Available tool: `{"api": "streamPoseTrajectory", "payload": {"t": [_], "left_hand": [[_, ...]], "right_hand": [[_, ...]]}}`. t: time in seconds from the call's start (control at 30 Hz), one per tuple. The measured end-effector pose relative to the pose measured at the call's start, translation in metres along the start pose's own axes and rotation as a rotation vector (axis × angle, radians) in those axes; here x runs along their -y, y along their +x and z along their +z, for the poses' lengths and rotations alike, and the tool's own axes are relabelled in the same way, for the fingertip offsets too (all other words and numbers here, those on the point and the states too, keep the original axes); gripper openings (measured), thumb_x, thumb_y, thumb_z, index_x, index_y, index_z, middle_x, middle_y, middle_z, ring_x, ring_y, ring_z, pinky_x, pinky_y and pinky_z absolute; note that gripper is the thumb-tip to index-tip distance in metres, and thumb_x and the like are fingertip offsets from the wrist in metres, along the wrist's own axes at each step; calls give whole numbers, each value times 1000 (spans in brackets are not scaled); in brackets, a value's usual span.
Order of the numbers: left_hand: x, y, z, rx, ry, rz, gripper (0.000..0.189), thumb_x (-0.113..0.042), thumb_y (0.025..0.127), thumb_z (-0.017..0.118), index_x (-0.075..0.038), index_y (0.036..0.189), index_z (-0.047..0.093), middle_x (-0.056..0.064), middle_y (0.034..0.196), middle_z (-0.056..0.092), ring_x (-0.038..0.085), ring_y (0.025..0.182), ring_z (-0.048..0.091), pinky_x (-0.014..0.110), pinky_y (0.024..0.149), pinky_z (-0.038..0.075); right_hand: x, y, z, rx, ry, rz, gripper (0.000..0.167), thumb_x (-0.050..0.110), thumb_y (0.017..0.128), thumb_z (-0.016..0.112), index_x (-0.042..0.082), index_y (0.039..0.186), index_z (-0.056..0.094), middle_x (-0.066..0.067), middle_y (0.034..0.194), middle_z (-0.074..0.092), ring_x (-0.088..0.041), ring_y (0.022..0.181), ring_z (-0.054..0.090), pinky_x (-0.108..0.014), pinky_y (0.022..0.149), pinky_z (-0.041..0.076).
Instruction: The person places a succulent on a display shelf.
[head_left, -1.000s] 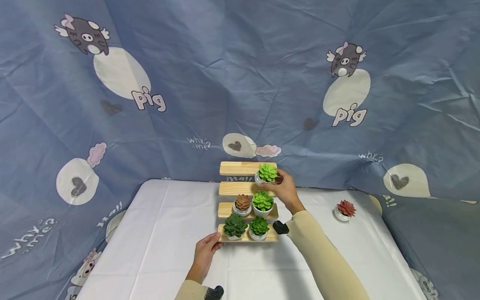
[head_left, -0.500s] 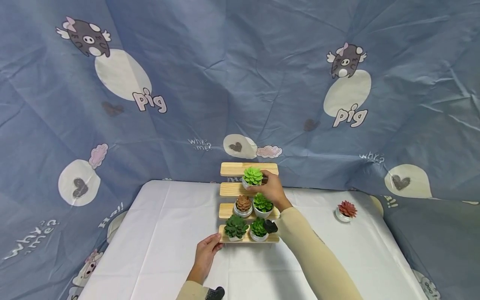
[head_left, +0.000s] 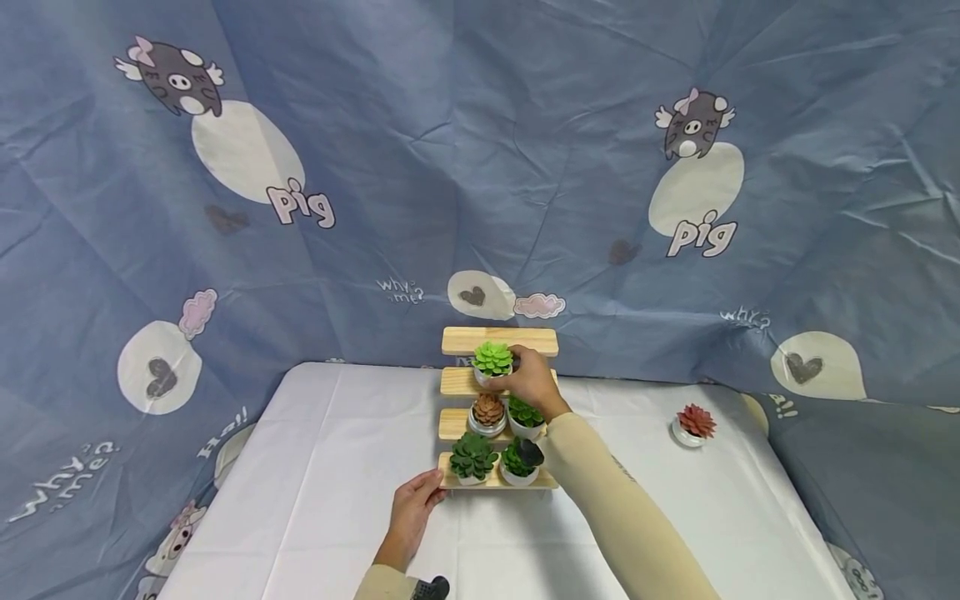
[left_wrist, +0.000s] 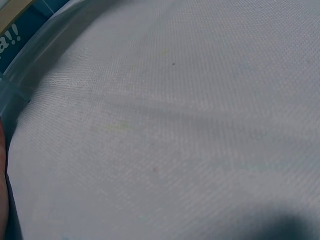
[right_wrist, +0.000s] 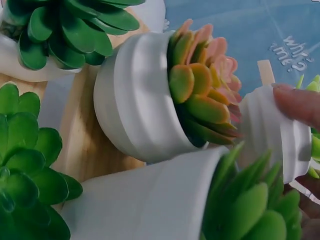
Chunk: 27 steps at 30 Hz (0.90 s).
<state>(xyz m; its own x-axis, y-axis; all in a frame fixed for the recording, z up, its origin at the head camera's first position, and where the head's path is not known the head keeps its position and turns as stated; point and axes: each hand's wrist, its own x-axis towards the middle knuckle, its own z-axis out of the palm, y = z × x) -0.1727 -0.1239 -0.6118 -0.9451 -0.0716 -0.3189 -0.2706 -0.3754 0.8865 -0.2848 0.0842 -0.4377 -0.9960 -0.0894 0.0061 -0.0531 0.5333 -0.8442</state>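
My right hand (head_left: 536, 383) grips a small white pot with a bright green succulent (head_left: 492, 358) near the second board from the top of a tiered wooden plant stand (head_left: 453, 382). In the right wrist view, my thumb presses on the white ribbed pot (right_wrist: 272, 132). My left hand (head_left: 411, 512) pinches the left end of the stand's bottom board. A brown-orange succulent (head_left: 488, 409) and a green one (head_left: 527, 414) stand on the board below the held pot. On the bottom board are a dark green succulent (head_left: 472, 457) and another green one (head_left: 516, 461), partly covered by the wrist camera.
A red succulent in a white pot (head_left: 693, 425) stands apart on the right of the white-covered table (head_left: 345, 450). A blue printed cloth (head_left: 420, 167) hangs behind and around the table. The stand's top board (head_left: 498, 340) bears no pot.
My right hand has moved left and slightly down with the bright green succulent, from the right end of the stand toward its middle. The left hand has kept its hold on the bottom board.
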Motion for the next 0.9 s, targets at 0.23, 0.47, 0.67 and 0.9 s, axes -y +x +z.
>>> {"api": "streamPoseTrajectory", "payload": {"t": [0.23,0.47,0.67,0.9], "left_hand": [[1,0,0,15,-6,-4,22,-11,95,63,8,105,65,0,88,64,10,79,60,22,74,54],[2,1,0,19,-10,-4,20,-11,95,63,6,103,66,0,88,64,10,79,60,22,74,54],[2,1,1,15,-15,9,18,-10,94,63,6,102,67,1,87,64,10,79,60,22,74,54],[1,0,-1,10,-27,2,18,-9,93,64,7,103,67,1,87,65,10,78,61,22,73,54]], "right_hand": [[1,0,2,-9,-103,-9,66,26,69,88,3,124,60,-12,113,65,-27,101,61,-42,85,52],[3,4,4,3,-184,-8,72,32,68,89,3,127,59,-13,117,64,-28,105,59,-43,89,51],[3,4,4,24,-186,6,72,33,70,87,4,129,57,-12,116,63,-28,104,58,-43,88,50],[-8,-4,-11,48,80,-7,71,23,75,85,4,135,51,-16,128,57,-35,114,55,-45,90,50]]}}
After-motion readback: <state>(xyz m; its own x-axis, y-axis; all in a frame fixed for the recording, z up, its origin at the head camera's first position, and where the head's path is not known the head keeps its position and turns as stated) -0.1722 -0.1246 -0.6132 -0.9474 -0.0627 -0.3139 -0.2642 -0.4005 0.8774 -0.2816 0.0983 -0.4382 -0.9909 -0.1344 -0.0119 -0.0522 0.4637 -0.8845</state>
